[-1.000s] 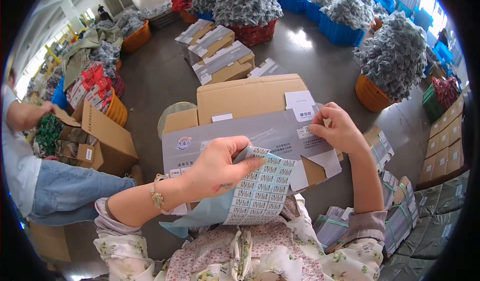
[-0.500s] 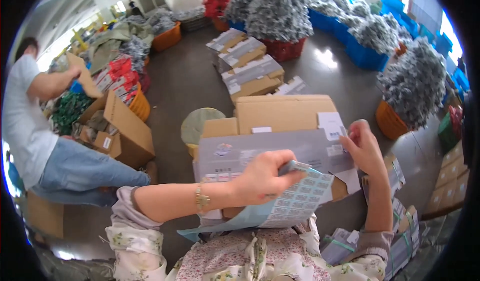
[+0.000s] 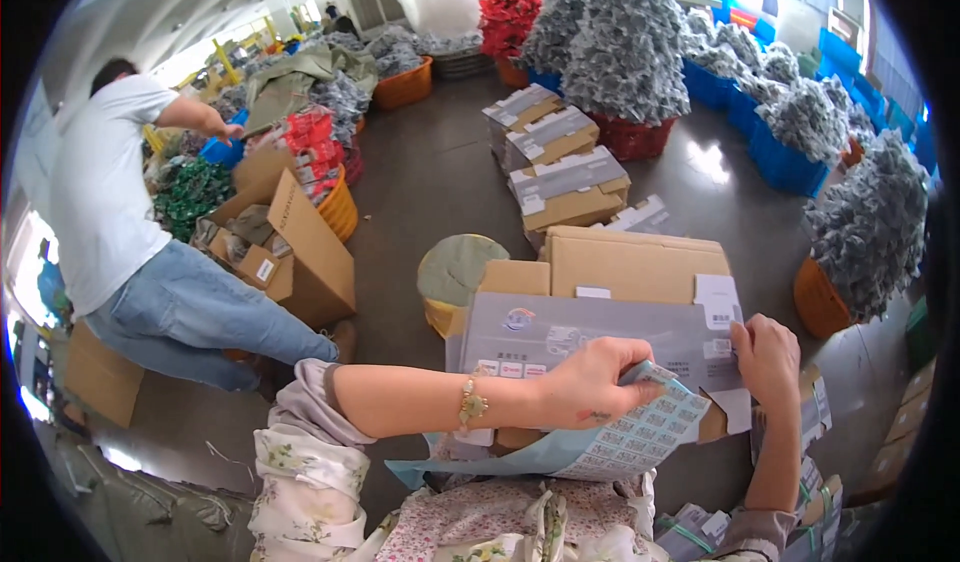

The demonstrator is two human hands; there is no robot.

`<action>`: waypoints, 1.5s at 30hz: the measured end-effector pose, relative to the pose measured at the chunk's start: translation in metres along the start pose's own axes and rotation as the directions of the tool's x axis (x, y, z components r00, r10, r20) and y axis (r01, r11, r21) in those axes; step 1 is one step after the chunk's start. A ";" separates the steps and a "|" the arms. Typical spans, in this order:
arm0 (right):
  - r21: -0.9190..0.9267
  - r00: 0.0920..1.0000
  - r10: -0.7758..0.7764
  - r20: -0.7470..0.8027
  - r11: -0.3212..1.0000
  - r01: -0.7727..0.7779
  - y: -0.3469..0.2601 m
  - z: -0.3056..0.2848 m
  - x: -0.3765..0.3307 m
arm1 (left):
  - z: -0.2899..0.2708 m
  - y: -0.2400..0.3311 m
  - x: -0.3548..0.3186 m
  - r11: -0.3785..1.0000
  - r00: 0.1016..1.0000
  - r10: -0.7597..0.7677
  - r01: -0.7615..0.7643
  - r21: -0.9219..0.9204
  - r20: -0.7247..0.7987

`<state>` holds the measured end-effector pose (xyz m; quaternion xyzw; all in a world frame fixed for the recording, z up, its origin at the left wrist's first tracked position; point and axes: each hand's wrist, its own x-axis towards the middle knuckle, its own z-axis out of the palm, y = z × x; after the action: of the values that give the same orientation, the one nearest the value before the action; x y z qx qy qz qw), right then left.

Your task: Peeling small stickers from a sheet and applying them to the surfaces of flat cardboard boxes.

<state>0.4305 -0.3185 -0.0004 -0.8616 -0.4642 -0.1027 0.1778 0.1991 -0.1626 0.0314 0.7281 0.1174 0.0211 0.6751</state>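
My left hand (image 3: 590, 387) pinches a pale blue sheet of small printed stickers (image 3: 625, 440) that droops over my lap. Just behind it a grey mailer envelope (image 3: 580, 332) lies flat across a brown cardboard box (image 3: 630, 262). My right hand (image 3: 768, 354) rests on the right end of the envelope, fingers curled at its edge beside a white label (image 3: 718, 307). A gold bracelet shows on my left wrist.
A person in a white shirt and jeans (image 3: 120, 242) bends over open cartons (image 3: 300, 252) at the left. Stacked boxes with grey envelopes (image 3: 560, 162) stand behind. Baskets and blue bins heaped with grey packets (image 3: 870, 222) ring the right and back. A round stool (image 3: 455, 272) is beside the box.
My head has turned left, bringing the person into fuller view. My left hand shifted right along the sticker sheet toward the envelope's right end; my right hand stayed at the envelope's edge.
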 end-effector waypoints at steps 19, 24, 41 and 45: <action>0.987 0.888 0.434 0.155 -0.039 -0.153 0.106 0.050 -0.032 | -0.010 0.031 -0.015 0.995 0.996 0.084 -0.082 -0.059 0.042; 0.898 0.502 0.746 0.437 -0.334 -0.285 0.280 0.187 -0.067 | -0.030 0.013 0.002 0.978 0.996 0.019 -0.036 -0.208 -0.083; 0.913 0.944 -0.245 0.221 0.391 -0.112 -0.054 -0.023 -0.013 | -0.003 0.012 0.019 0.989 0.993 -0.115 0.113 0.094 0.010; 0.699 0.978 -0.165 0.130 0.714 0.028 -0.024 -0.027 0.010 | -0.011 0.007 0.001 0.981 0.984 -0.168 0.173 0.089 -0.063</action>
<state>0.4155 -0.3099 0.0328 -0.7123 -0.5275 0.1488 0.4384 0.1993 -0.1522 0.0393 0.7455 0.1989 -0.0224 0.6357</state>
